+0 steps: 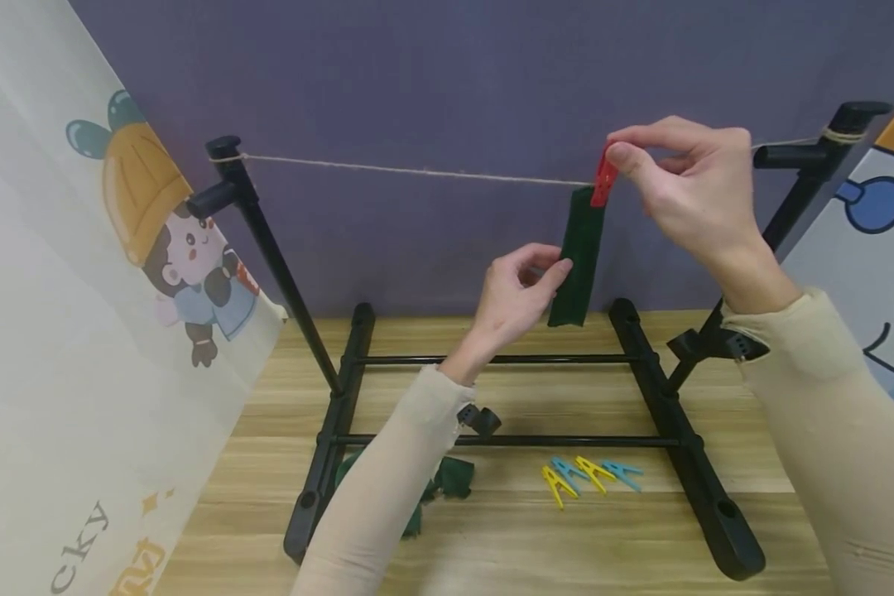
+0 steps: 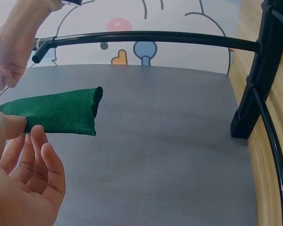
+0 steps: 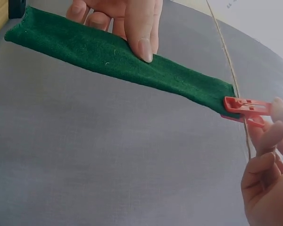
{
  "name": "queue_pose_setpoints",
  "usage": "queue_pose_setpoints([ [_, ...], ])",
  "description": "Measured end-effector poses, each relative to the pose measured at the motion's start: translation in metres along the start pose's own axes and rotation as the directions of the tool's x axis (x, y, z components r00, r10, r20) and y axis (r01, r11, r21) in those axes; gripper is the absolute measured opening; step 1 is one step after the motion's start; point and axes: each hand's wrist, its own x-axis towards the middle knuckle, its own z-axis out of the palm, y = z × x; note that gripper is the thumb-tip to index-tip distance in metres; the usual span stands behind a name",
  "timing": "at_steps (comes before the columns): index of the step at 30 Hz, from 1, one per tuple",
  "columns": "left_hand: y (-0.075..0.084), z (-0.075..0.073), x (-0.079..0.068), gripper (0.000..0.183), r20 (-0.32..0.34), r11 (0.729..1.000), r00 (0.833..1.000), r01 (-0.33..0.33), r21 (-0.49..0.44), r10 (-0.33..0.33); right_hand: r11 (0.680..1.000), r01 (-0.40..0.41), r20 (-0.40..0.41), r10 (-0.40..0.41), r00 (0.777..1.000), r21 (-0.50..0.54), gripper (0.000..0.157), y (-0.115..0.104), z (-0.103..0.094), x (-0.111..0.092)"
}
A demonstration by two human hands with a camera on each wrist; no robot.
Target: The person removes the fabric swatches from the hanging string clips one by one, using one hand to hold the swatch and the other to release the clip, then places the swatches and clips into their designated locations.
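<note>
A strip of dark green cloth [image 1: 583,273] hangs from a thin twine line [image 1: 417,172]. My right hand [image 1: 696,186] pinches a red clothespin [image 1: 603,178] between thumb and fingers, and the clothespin's jaws straddle the cloth's top end at the line. Lower down, my left hand [image 1: 512,290] pinches the strip's left edge. In the right wrist view the left thumb lies flat over the green cloth [image 3: 99,54], with the red clothespin [image 3: 247,106] at its far end. The cloth's lower end [image 2: 95,113] hangs free in the left wrist view.
A black frame stands on the wooden table [image 1: 507,546], the twine tied between its left post [image 1: 268,248] and right post [image 1: 797,199]. Several yellow and blue clothespins [image 1: 592,469] lie at its front crossbar [image 1: 566,441]. More green cloth [image 1: 454,478] lies partly behind the left sleeve.
</note>
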Motion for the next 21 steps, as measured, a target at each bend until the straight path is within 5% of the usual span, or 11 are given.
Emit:
queue_pose_setpoints([
  [12,0.013,-0.003,-0.003,0.024,-0.014,0.999,0.999,0.031,0.012,-0.031,0.985,0.175,-0.064,-0.173,0.983,0.013,0.019,-0.028,0.0,-0.005],
  [21,0.031,-0.009,-0.01,0.022,-0.026,0.998,0.998,0.058,0.039,-0.057,0.987,0.156,-0.154,-0.151,0.977,0.026,0.015,-0.03,0.002,-0.003],
])
